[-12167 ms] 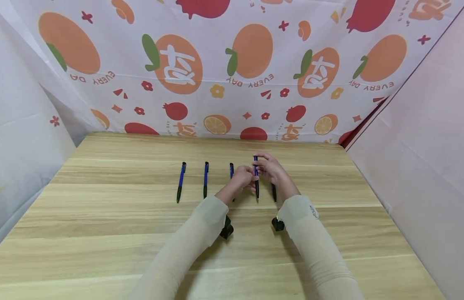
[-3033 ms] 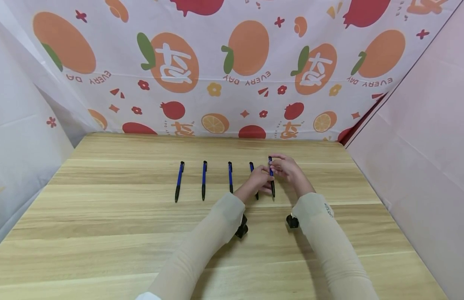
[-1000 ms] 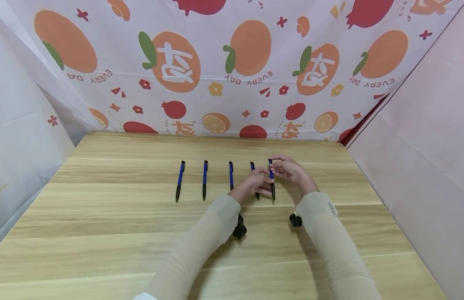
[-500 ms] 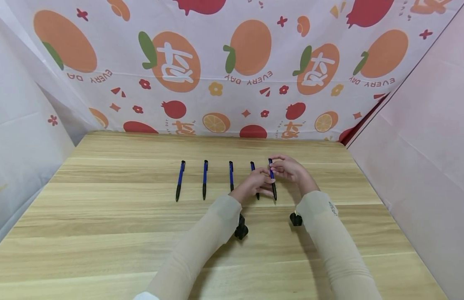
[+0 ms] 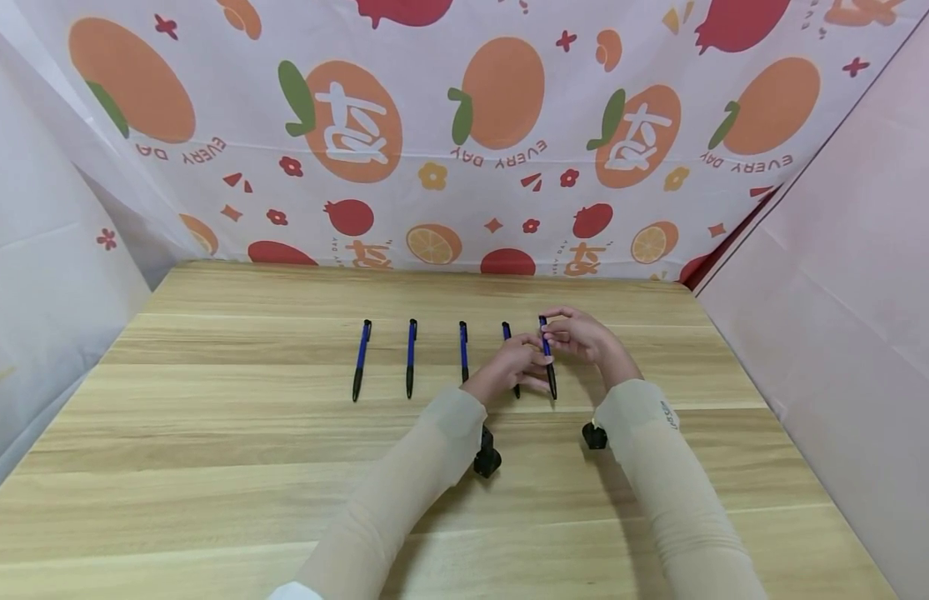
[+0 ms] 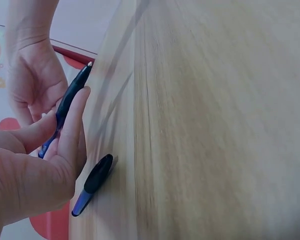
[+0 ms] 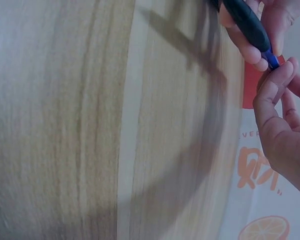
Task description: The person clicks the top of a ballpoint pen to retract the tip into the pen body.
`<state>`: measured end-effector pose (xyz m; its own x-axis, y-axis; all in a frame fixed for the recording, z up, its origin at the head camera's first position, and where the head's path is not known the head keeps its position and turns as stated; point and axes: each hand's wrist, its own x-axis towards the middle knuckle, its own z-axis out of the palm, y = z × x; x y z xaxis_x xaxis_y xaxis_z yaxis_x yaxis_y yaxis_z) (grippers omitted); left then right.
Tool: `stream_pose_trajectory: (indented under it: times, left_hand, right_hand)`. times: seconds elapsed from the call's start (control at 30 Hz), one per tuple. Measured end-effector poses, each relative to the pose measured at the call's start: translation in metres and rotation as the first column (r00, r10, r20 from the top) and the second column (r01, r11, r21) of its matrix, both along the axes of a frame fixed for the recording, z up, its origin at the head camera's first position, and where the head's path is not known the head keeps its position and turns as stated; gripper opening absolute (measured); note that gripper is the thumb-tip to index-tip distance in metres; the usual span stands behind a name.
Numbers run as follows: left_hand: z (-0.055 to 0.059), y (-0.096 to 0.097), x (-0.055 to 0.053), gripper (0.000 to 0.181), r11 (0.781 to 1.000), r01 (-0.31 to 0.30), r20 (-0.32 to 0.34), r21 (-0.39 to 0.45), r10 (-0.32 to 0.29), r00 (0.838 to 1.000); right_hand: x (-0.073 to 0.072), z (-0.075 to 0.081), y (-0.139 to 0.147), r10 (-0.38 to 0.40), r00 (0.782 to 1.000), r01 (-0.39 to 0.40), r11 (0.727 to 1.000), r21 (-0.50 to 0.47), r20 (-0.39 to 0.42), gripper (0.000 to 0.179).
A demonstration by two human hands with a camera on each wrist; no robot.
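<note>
Both hands hold a blue ballpoint pen [image 5: 551,385] with a black grip over the right end of a row of similar pens. My left hand [image 5: 512,362] pinches it around the middle, as the left wrist view also shows along the pen's dark grip [image 6: 72,95]. Near the blue upper end, my right hand [image 5: 587,337] grips the pen, one finger reaching its top. Its tip points toward the near edge. Under my left hand lies another pen [image 5: 506,332], partly covered; in the left wrist view this pen [image 6: 92,185] rests on the wood.
Three more blue pens lie to the left, roughly parallel: the outer pen [image 5: 362,360], the second pen [image 5: 411,358] and the third pen [image 5: 463,346], whose lower part my left arm hides. The wooden table [image 5: 209,467] meets a fruit-print cloth [image 5: 434,200] at the back.
Twelve seconds ago both hands held the fourth pen; it now lies on the table and they hold the fifth, farther right. Over the last second the held pen's tip swings slightly right.
</note>
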<state>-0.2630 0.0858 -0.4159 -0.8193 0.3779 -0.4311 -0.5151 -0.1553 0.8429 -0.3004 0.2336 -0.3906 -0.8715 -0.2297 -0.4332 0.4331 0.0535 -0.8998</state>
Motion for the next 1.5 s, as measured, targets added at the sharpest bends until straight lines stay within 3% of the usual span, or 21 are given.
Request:
stream_pose_trajectory:
  times: [0.53, 0.67, 0.83, 1.5]
  left_hand:
    - [0.0094, 0.0029, 0.0024, 0.025, 0.999, -0.007, 0.014, -0.034, 0.007, 1.000]
    - [0.0055, 0.0041, 0.0004, 0.025, 1.000, -0.010, 0.007, -0.027, 0.010, 1.000]
    - [0.0000, 0.0054, -0.0017, 0.024, 0.999, -0.005, 0.005, -0.037, 0.006, 1.000]
    - [0.0028, 0.0009, 0.0017, 0.017, 0.998, 0.014, 0.015, -0.064, -0.013, 1.000]
  right_hand:
    - [-0.0017, -0.0047, 0.0034, -0.010, 1.000, 0.010, 0.999, -0.047, 0.002, 0.028]
    - [-0.0016, -0.0057, 0.0033, -0.008, 1.000, 0.007, 0.999, -0.047, -0.003, 0.025]
    - [-0.0010, -0.0062, 0.0030, -0.005, 1.000, 0.005, 1.000, -0.024, -0.014, 0.027]
    - [-0.0004, -0.0066, -0.0006, 0.042, 0.998, -0.040, 0.998, 0.045, -0.045, 0.036]
